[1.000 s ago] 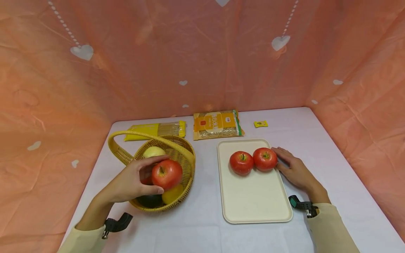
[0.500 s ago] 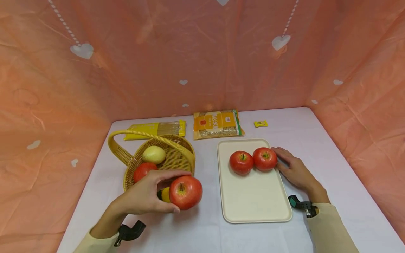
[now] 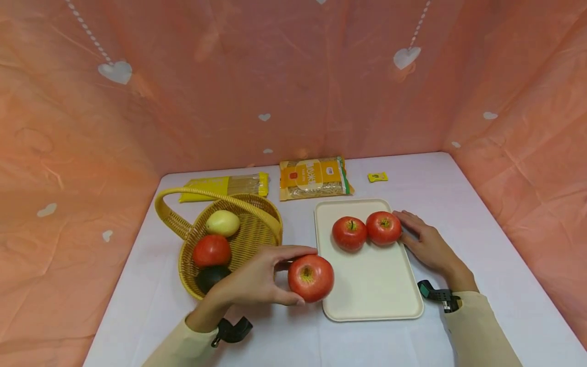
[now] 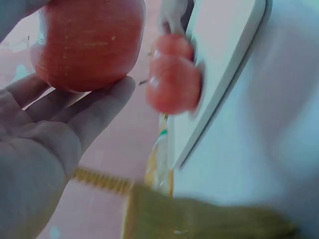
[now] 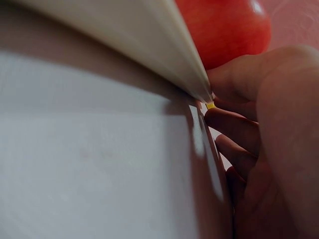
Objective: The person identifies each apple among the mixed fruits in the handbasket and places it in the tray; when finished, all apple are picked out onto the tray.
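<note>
A red apple [image 3: 311,278] is gripped between the thumb and fingers of my left hand [image 3: 261,278], its right side overlapping the left rim of the cream tray [image 3: 369,290] in the head view. In the left wrist view the held apple [image 4: 89,42] rests against the fingers. Two more apples, one on the left [image 3: 349,234] and one on the right [image 3: 383,228], sit side by side toward the tray's far end. My right hand [image 3: 428,247] rests at the tray's right edge, its fingers touching the rim beside the right apple, also visible in the right wrist view [image 5: 224,30].
On the left stands a wicker basket [image 3: 276,214] with a tall handle. Inside are a pale yellow fruit [image 3: 222,223], a red fruit [image 3: 212,250] and a dark green one [image 3: 213,278]. Yellow noodle packs [image 3: 316,178] and a small yellow packet [image 3: 377,177] lie at the back.
My left hand has carried the apple out from over the basket, rightward to the tray's left edge. My right hand has stayed at the tray.
</note>
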### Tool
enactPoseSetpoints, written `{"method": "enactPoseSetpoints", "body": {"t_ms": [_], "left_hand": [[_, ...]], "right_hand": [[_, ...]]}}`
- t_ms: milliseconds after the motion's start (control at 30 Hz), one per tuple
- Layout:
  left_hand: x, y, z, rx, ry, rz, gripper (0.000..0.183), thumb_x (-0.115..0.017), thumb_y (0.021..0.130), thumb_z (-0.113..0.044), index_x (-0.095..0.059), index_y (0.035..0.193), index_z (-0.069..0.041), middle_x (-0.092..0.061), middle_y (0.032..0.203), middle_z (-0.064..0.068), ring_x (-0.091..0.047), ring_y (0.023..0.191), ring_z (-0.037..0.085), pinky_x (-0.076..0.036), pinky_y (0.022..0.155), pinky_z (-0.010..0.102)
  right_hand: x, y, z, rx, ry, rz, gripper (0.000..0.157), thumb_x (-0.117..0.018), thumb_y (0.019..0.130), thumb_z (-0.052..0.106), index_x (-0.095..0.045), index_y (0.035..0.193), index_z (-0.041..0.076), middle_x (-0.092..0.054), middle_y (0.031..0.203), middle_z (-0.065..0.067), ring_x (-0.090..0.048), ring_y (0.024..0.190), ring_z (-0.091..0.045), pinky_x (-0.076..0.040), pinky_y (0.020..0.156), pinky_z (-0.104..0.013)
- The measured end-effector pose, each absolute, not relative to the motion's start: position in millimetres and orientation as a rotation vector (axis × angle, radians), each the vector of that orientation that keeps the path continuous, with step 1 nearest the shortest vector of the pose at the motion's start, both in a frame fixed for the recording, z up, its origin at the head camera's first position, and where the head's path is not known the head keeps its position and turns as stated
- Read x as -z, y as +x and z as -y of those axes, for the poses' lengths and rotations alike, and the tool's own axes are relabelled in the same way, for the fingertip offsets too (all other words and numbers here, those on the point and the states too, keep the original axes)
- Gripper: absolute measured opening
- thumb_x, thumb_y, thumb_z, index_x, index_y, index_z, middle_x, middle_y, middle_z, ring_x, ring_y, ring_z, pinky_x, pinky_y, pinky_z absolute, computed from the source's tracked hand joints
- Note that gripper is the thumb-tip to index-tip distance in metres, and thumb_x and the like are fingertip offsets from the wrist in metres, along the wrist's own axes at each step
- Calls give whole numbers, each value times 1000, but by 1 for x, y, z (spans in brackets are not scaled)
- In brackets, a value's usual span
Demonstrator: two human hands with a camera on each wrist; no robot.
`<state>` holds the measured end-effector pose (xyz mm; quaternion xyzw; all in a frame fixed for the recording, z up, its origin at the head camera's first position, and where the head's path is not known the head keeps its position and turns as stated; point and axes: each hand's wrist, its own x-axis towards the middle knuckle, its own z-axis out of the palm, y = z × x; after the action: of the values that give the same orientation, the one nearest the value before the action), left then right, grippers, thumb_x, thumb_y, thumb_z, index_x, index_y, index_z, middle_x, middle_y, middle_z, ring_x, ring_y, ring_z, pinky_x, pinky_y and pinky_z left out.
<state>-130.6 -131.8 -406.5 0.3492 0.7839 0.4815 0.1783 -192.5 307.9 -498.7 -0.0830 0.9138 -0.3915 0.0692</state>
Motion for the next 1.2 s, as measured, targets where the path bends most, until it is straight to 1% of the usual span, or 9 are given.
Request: {"method": "enactPoseSetpoints", "body": {"t_ms": [167,267,433,500,633,733,867,1000,1200], "left_hand": [[415,-136,106,-1375,932,-2104,81,-97,84,-17,-61,156,-20,-71,146,-9,-65,133,9,-54,115,28],[419,-140,90,-1404,934,-2049,80,-96,85,-14,-61,157,-17,-71,145,-8,-64,132,7,-53,116,27],[428,-146,63,-1424,974,-2022,80,-95,84,-8,-61,156,-13,-71,146,-1,-64,130,4,-53,115,25],[432,-148,52,-1425,1002,-2017,80,-95,83,-7,-60,156,-9,-71,146,2,-65,129,3,-53,115,24],[441,-151,30,-1370,1081,-2047,81,-97,83,-10,-60,155,-5,-72,146,5,-64,129,0,-52,114,21],[447,-153,15,-1285,1156,-2095,82,-98,83,-15,-60,155,-5,-72,145,3,-62,127,-2,-50,113,17],[453,-157,-4,-1177,1192,-2140,82,-97,85,-24,-60,156,-8,-73,144,-2,-60,124,-5,-48,110,12],[458,-158,-21,-1103,1171,-2164,81,-96,87,-30,-59,157,-12,-72,144,-6,-59,121,-6,-46,109,11],[467,-158,-39,-1012,1165,-2176,80,-96,87,-31,-60,157,-13,-72,144,-7,-59,119,-5,-44,108,10]], "right_hand": [[499,-194,-308,1175,-248,-2750,61,-64,111,24,-45,168,13,-34,176,-22,-21,167,-48,-23,127,-79],[499,-194,-308,1173,-249,-2746,61,-64,111,23,-45,168,13,-34,177,-22,-21,167,-48,-23,127,-79],[499,-194,-309,1174,-248,-2742,61,-63,112,24,-45,169,15,-34,177,-21,-20,167,-47,-22,128,-79],[499,-194,-309,1171,-249,-2747,60,-63,112,25,-45,168,15,-33,177,-22,-20,167,-47,-22,128,-79],[499,-194,-310,1160,-261,-2757,60,-63,112,25,-45,169,15,-33,177,-21,-20,167,-47,-22,128,-78],[499,-195,-310,1155,-278,-2762,60,-63,112,25,-45,168,15,-34,177,-22,-21,167,-47,-22,128,-78],[498,-195,-311,1149,-286,-2764,60,-63,112,24,-45,168,15,-34,177,-22,-22,167,-48,-22,127,-80],[498,-195,-312,1148,-287,-2765,61,-63,111,24,-45,169,16,-32,177,-23,-21,166,-49,-22,126,-80],[499,-195,-312,1148,-288,-2758,62,-63,112,26,-44,169,16,-31,178,-23,-21,166,-50,-21,127,-80]]}}
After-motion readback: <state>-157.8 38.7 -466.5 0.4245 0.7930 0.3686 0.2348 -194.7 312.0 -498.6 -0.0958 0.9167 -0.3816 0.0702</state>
